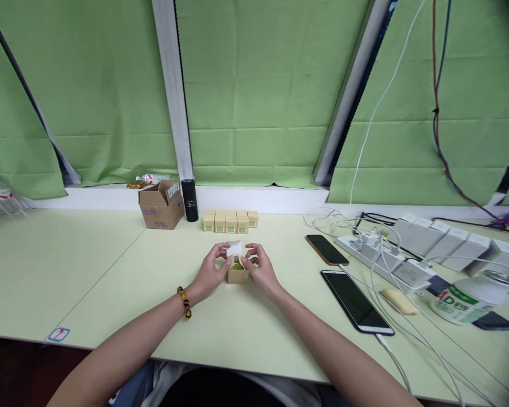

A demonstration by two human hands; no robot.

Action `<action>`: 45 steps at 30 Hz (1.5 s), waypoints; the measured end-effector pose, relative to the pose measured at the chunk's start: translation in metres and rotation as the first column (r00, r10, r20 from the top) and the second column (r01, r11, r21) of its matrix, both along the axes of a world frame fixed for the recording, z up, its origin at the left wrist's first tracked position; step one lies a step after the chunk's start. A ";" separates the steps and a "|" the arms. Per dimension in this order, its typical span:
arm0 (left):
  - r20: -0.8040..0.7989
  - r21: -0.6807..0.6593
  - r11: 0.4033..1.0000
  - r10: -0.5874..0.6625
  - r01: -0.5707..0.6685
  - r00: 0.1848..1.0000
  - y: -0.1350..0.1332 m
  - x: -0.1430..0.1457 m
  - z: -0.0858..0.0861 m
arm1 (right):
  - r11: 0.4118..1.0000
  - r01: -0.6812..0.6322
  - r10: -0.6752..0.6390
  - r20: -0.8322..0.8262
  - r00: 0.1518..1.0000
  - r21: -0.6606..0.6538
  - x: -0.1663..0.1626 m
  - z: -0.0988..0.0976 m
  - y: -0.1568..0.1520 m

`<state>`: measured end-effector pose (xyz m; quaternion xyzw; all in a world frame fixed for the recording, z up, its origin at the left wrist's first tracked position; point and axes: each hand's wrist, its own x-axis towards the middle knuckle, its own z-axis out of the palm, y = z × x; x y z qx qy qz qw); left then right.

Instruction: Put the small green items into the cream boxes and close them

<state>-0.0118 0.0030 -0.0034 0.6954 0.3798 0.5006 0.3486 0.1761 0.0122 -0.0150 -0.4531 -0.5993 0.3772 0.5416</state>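
In front of me a small brown cardboard box point(236, 276) stands on the table with its top open. Its white-lined lid point(234, 247) is raised at the back, and its side flaps are up. Something yellow-green point(236, 266) shows inside; its kind I cannot make out. My left hand point(212, 268) pinches the left flap between thumb and fingers. On the other side, my right hand point(261, 270) has its thumb and fingers on the right flap. Just behind stand several closed small boxes point(225, 222) of the same kind, in a tight row.
At the back left are an open carton point(162, 210) and a black flask point(190, 200). To my right lie two phones point(356, 302), a power strip point(379, 259) with chargers, loose white cables, a white bottle point(466, 299) and several white boxes point(447, 243). Green curtains point(271, 90) hang behind.
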 end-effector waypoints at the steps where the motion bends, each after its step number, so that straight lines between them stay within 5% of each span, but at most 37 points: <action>1: -0.004 0.002 1.000 0.002 -0.002 1.000 0.000 0.000 0.000 | 1.000 -0.001 0.001 0.005 1.000 -0.002 0.000 0.000 0.000; 22: -0.067 0.035 0.999 0.040 -0.038 0.997 -0.002 0.003 -0.001 | 0.997 0.013 -0.021 0.115 0.993 0.073 -0.003 0.000 0.000; 35: -0.081 0.095 0.995 0.036 -0.028 0.996 0.002 0.000 0.000 | 0.923 -0.001 -0.059 0.145 0.988 0.385 0.001 0.013 -0.017; 45: -0.206 0.286 0.958 0.055 0.007 0.977 -0.007 -0.012 0.014 | 0.896 -0.036 -0.066 0.212 0.975 0.443 0.003 0.010 -0.015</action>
